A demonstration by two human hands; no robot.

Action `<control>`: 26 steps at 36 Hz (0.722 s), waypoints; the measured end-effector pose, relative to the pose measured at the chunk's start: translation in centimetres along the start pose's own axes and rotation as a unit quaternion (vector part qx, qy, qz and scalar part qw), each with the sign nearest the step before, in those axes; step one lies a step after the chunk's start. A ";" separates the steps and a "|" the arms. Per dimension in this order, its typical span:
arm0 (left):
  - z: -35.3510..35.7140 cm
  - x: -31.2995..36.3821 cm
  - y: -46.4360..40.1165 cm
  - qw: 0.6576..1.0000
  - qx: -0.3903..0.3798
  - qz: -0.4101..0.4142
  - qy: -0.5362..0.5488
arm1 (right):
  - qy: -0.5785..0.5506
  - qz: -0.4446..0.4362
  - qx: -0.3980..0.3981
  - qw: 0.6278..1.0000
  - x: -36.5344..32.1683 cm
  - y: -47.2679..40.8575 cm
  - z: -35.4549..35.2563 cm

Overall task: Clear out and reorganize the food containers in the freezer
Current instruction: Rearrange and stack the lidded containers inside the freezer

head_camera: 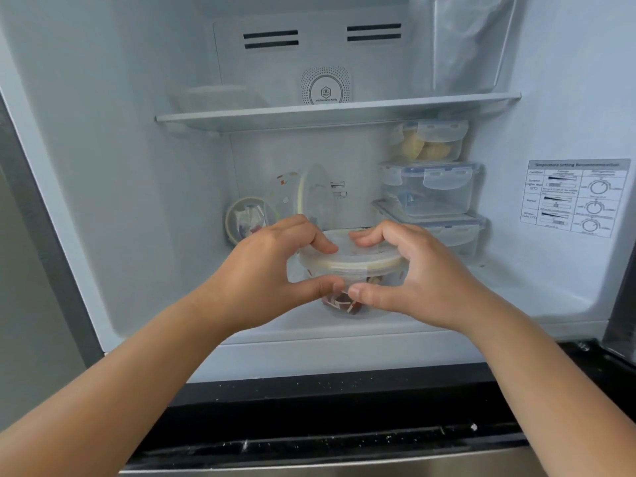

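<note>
A round clear container [351, 266] with a cream-rimmed lid and red food inside is at the front of the freezer's lower compartment. My left hand [272, 270] grips its left side, fingers on the lid and thumb on the wall. My right hand [413, 270] grips its right side the same way. Behind it, two round containers lie on their sides: a large one [309, 197] and a small one [246, 218]. At the right stand three stacked rectangular clip-lid containers [433, 187].
A shelf [337, 111] divides the freezer. On it sit a frosted container [210, 98] at the left and a clear bin [471, 46] at the right. A settings sticker [578, 197] is on the right wall. The dark door frame [327, 407] runs below.
</note>
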State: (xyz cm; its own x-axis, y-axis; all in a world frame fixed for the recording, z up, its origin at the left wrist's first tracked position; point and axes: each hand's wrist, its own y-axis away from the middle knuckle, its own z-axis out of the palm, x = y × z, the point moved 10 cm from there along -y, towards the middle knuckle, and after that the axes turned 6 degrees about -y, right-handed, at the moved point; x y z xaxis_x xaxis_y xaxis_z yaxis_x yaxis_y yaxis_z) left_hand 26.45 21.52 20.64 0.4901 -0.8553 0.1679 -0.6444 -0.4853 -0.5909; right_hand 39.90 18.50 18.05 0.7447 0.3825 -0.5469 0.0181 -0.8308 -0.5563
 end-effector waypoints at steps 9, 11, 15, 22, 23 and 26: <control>0.1 -0.3 -0.2 0.999 -0.012 -0.023 0.044 | -0.016 0.018 -0.005 1.000 0.2 0.1 0.1; 0.1 -0.3 -0.2 0.998 -0.014 -0.023 0.050 | -0.013 0.023 -0.007 1.000 0.1 0.2 -0.1; 0.2 0.5 -0.5 0.997 -0.018 -0.013 0.071 | 0.031 0.025 -0.011 0.999 -0.1 1.0 -1.0; 1.6 3.0 -1.8 0.997 -0.041 0.019 0.062 | 0.144 -0.010 0.020 0.989 -1.7 2.7 -3.0; 1.9 3.4 -2.1 0.997 -0.045 0.022 0.067 | 0.161 -0.014 0.022 0.987 -1.9 2.8 -3.2; 2.5 4.2 -2.9 0.995 -0.062 0.024 0.071 | 0.200 -0.021 0.030 0.979 -2.6 3.1 -3.6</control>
State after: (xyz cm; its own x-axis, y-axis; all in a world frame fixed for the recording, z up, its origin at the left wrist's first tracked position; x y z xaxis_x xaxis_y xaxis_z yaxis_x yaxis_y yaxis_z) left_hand 31.87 19.82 21.07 0.3748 -0.8909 0.2564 -0.7369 -0.4541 -0.5008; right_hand 40.44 13.49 19.95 0.9464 0.2160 -0.2402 0.0239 -0.7884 -0.6147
